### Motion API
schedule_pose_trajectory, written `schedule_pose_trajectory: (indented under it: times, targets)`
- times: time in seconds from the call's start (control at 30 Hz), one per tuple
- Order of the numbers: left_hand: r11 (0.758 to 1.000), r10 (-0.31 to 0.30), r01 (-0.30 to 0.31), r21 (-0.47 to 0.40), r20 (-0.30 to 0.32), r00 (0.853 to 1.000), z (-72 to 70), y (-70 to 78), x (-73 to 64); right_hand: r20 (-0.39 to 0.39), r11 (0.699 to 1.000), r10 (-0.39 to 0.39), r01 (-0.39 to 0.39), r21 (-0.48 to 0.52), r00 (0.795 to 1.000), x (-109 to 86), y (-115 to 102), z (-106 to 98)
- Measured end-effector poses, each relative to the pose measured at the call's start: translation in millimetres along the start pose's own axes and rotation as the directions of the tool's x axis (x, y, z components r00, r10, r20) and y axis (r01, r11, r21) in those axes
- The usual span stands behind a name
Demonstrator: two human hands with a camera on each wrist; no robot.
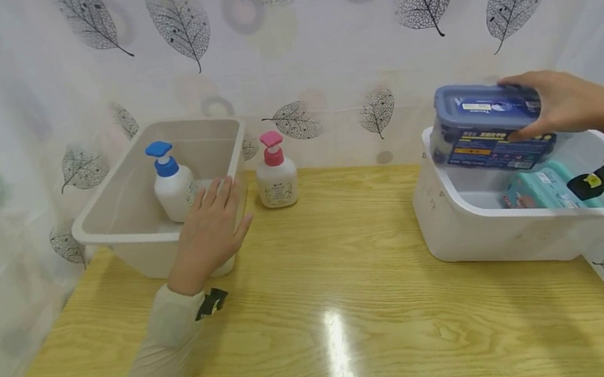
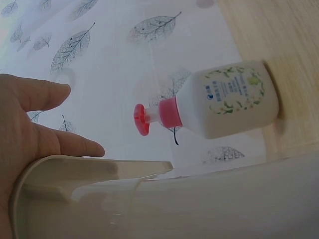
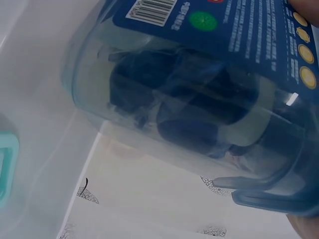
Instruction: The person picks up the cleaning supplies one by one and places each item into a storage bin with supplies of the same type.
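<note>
My left hand (image 1: 211, 232) rests over the near right edge of a beige plastic bin (image 1: 129, 238), fingers straight. Inside that bin stands a white pump bottle with a blue pump head (image 1: 173, 190). Just right of the bin is a white pump bottle with a pink head (image 1: 278, 182), upright on the table. My right hand (image 1: 568, 99) grips one end of a blue see-through plastic container (image 1: 490, 123) with a lid and printed label, held tilted over a white bin (image 1: 517, 235). Dark blue contents show through the container wall (image 3: 194, 99) in the right wrist view.
In the white bin lies a teal pack (image 1: 545, 185), below the raised container. Both bins stand on a wooden table (image 1: 358, 258), one at each side. A leaf-patterned curtain (image 1: 312, 52) hangs directly behind.
</note>
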State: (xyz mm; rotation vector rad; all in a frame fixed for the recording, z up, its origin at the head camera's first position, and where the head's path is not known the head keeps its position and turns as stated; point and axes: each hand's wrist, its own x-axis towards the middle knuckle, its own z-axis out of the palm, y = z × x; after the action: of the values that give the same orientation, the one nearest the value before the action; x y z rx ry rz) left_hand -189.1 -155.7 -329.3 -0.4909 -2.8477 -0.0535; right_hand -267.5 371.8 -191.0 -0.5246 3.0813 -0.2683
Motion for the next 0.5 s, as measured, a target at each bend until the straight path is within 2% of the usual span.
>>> schedule_pose_trajectory:
  times: [0.3,0.5]
  targets:
    - [1.0,0.01,-0.01,0.013,-0.008,1.0,-0.8,-0.1,-0.4,0.039,1.0,0.023,-0.023,-0.002,0.999,-0.8,4.7,-0.1]
    - [1.0,0.008,-0.008,0.013,-0.001,1.0,-1.1,-0.1,-0.1,0.101,0.999,0.038,-0.036,-0.019,0.994,1.9,6.7,-2.6]
